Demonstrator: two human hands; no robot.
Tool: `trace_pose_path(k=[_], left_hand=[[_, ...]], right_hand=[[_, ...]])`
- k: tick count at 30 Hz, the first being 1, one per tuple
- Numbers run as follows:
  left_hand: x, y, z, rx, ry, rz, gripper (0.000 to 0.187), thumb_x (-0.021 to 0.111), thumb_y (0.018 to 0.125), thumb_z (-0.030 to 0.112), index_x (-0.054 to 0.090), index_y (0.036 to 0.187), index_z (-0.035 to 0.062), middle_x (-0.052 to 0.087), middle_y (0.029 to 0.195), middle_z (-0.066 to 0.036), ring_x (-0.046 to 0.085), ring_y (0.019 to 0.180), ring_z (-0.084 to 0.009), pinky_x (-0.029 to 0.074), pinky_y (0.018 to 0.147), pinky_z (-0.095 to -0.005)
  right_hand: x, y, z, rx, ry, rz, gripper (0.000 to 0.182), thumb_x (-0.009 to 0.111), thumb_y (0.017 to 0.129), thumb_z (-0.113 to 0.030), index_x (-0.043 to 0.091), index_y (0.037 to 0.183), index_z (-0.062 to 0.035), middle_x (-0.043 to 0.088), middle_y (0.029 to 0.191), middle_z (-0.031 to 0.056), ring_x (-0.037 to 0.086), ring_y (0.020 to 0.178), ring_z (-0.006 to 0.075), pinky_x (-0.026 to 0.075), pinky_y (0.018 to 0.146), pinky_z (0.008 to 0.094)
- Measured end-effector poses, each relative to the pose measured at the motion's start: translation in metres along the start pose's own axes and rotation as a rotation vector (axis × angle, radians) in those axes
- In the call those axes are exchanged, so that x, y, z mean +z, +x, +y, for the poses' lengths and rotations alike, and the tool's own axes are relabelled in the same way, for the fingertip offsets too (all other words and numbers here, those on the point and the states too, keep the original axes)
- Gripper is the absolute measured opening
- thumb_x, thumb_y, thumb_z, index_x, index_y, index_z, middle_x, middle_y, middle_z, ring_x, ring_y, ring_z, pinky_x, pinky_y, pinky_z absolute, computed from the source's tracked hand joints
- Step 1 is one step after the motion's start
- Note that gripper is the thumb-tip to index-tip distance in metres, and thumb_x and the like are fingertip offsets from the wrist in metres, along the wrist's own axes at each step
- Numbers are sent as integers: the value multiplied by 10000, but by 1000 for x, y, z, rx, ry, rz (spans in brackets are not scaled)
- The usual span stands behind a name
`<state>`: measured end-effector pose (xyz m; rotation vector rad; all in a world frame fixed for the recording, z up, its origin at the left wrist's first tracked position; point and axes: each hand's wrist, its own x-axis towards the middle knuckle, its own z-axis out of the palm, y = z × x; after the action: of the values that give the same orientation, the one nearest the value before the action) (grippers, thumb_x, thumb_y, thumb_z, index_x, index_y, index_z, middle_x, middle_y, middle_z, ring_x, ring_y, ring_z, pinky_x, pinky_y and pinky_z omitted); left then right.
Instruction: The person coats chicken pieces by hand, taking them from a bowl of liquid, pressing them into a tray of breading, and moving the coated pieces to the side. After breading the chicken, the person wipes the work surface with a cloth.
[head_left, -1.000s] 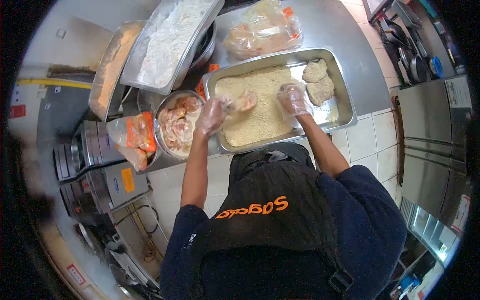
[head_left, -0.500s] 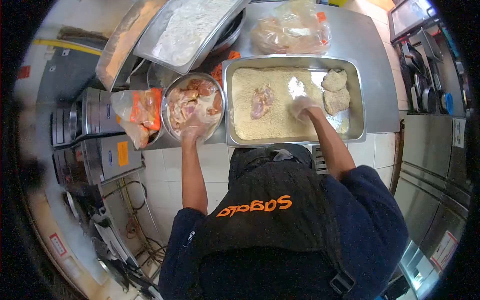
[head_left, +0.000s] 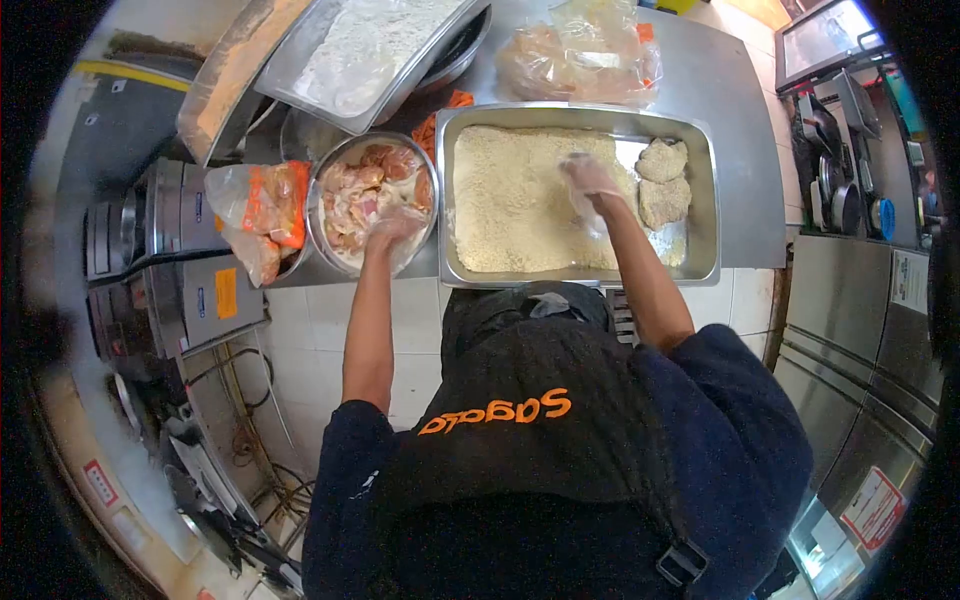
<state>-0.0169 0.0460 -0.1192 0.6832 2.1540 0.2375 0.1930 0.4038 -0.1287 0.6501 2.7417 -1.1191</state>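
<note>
My left hand (head_left: 397,227), in a clear glove, is at the near right part of a round metal bowl (head_left: 314,235) of raw meat pieces (head_left: 350,200) in pale liquid; its fingers are too blurred to read. Over the crumbs (head_left: 505,200) in the large steel tray (head_left: 448,240) is my right hand (head_left: 588,180), also gloved and smeared by motion. The raw piece seen earlier on the crumbs does not show; whether crumbs cover it I cannot tell. Two crumb-coated pieces (head_left: 664,180) lie at the tray's right side.
Behind the bowl, a steel pan of white flour (head_left: 365,55) rests tilted beside a pan of orange powder (head_left: 225,80). Bagged meat (head_left: 270,205) stands left of the bowl. Another plastic bag (head_left: 585,60) lies behind the tray on the steel table (head_left: 745,150). Fridges stand at right.
My right hand has moved left and away from me over the crumbs. The raw piece on them has gone from sight. My left hand has shifted slightly within the bowl.
</note>
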Motion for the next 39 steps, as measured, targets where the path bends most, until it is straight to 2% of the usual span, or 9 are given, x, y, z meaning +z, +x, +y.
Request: trace_pose_path(k=[6,8,12,14,20,25,31,36,39], left_hand=[[-20,-56,45,-222,-64,174,514,619,723,260,499,1134,-25,562,1069,-209,516,1039,-302,404,880,-355],[-29,-79,65,-212,-188,306,535,614,705,211,472,1154,-43,538,1112,-221,499,1057,-317,401,897,-348],[-52,-119,81,35,-492,499,364,586,698,26,542,1053,-37,599,1013,-157,569,940,-235,440,839,-331],[-49,-117,67,-7,-686,468,351,566,709,-28,542,1059,-32,594,1029,-140,559,949,-216,442,837,-320],[-42,-104,13,279,-1658,477,492,489,788,-8,359,1263,5,535,1102,-141,542,1014,-238,463,872,-351],[-40,-87,2,281,-1460,509,692,468,676,-98,292,1328,55,470,1197,-154,513,1052,-265,428,906,-376],[-30,-86,1,-71,-176,783,330,505,652,38,556,965,-54,581,870,-278,547,865,-444,455,775,-423],[-36,-103,12,-209,-201,717,338,526,684,73,558,1002,-36,579,957,-252,531,938,-423,428,839,-427],[-26,-101,-9,-124,-292,731,326,520,748,121,549,1047,-8,571,1022,-201,533,971,-371,434,857,-430]], right_hand=[[41,57,-85,177,669,15,386,504,822,-361,603,1039,-57,588,1041,187,586,887,282,439,797,358],[35,78,-115,160,-67,-287,452,509,812,-435,586,1080,-80,574,1074,181,560,943,270,433,812,371],[56,66,-118,-94,-314,-482,491,452,840,-465,543,1145,-91,504,1194,181,464,1094,285,385,888,449],[64,9,-135,-10,-351,189,484,467,792,-475,598,1043,-83,551,1140,166,477,1072,370,318,908,542],[39,-19,-150,21,-331,112,447,463,828,-389,524,1140,-75,461,1225,208,378,1175,345,216,1001,514],[59,10,-116,-133,-265,182,505,424,835,-439,515,1158,-63,501,1153,235,430,1124,377,225,976,532],[75,35,-99,-70,-519,271,584,311,874,-488,448,1249,-62,468,1224,218,375,1189,372,183,1020,514],[61,19,-123,-62,-475,502,732,360,834,-580,420,1244,23,479,1218,232,404,1187,349,253,1006,479],[32,20,-96,222,-81,-535,799,576,717,-602,501,1147,67,507,1145,279,490,1081,338,375,930,350]])
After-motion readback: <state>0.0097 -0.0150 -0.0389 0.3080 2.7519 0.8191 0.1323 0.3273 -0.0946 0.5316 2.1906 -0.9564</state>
